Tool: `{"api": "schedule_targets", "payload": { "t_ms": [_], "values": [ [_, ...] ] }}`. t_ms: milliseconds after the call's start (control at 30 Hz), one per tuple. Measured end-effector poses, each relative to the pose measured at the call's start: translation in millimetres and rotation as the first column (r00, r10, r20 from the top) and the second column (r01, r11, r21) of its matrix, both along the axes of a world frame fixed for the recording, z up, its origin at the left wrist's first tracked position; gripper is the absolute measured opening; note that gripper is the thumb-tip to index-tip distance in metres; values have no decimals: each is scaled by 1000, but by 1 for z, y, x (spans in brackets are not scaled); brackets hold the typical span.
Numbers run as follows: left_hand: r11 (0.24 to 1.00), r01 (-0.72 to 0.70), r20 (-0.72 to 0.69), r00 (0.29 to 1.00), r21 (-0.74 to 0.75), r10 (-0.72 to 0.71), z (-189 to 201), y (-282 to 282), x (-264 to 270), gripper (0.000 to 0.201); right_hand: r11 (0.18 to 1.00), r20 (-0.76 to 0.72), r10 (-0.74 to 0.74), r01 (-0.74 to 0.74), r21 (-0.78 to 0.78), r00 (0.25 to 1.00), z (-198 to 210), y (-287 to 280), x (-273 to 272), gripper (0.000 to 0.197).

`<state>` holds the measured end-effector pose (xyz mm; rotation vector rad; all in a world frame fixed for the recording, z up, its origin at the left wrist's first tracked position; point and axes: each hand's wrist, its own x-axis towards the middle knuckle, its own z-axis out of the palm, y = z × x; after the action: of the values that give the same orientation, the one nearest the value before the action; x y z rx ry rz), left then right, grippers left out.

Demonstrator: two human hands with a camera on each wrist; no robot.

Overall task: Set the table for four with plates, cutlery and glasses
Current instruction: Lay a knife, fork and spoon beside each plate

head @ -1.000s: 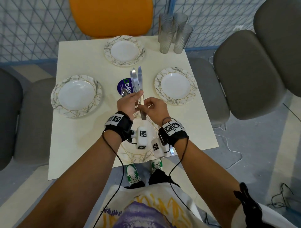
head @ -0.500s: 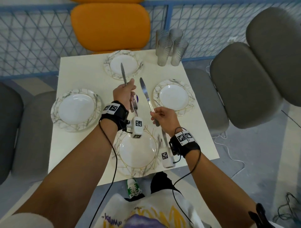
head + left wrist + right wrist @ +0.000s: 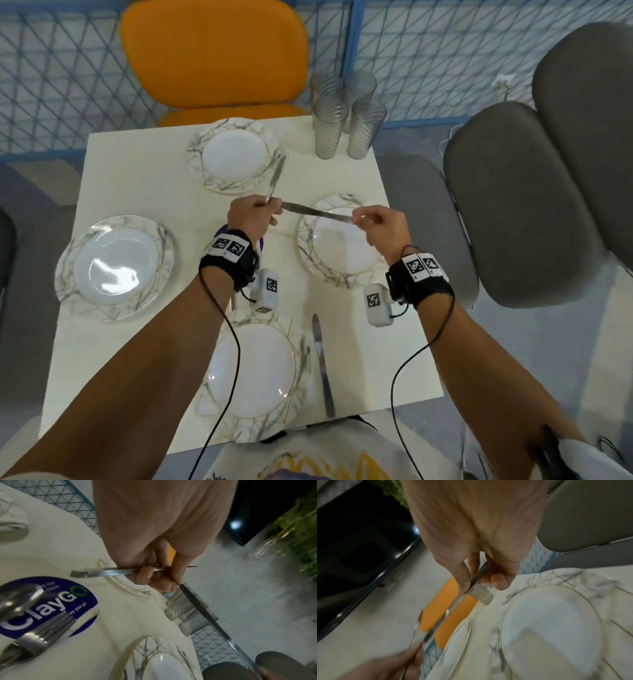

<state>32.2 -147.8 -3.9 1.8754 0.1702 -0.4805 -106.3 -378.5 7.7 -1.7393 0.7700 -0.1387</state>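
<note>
Your left hand (image 3: 252,216) is above the middle of the table (image 3: 137,171), fingers curled round the handle of a knife (image 3: 275,178) whose blade points away from you over the edge of the far plate (image 3: 236,156); the left wrist view shows the thumb and fingers closed on the metal. Your right hand (image 3: 378,228) hovers over the right plate (image 3: 339,246) and pinches the handle end of a second knife (image 3: 317,212) between thumb and fingertips, the other fingers loosely curled. That second knife lies nearly level between your two hands, its tip reaching your left hand's fingers; whether it touches them you cannot tell. A third knife (image 3: 322,366) lies flat on the table just to the right of the near plate (image 3: 253,373), blade pointing away from you. The left plate (image 3: 114,269) has no cutlery beside it. Four ribbed glasses (image 3: 346,116) stand clustered together at the far right corner of the table. Below your left wrist, forks (image 3: 46,632) and a spoon (image 3: 18,600) rest on a round blue sticker (image 3: 68,601) at the table's centre.
</note>
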Motion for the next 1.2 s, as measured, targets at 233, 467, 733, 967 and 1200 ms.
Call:
{"api": "schedule_targets", "payload": {
  "t_ms": [233,467,733,967,1200],
  "values": [
    [994,-49,-87,995,97,57,-31,-49,24,22,987,-105,-138,145,65,985,-21,-74,78,30],
    [981,-66,-169,981,182,97,-52,-98,70,19,991,-288,-124,107,-76,950,-53,-106,127,26],
    [881,67,-210,977,469,37,-105,-121,107,39,965,-402,-134,28,-260,906,-86,-118,150,17],
    [811,70,-148,989,581,21,-109,-121,104,42,937,-430,-40,-116,-330,902,-93,-117,156,16],
    [798,72,-116,993,598,-3,-111,-122,101,39,924,-426,-36,-132,-358,904,-95,-119,154,16]
  ]
}}
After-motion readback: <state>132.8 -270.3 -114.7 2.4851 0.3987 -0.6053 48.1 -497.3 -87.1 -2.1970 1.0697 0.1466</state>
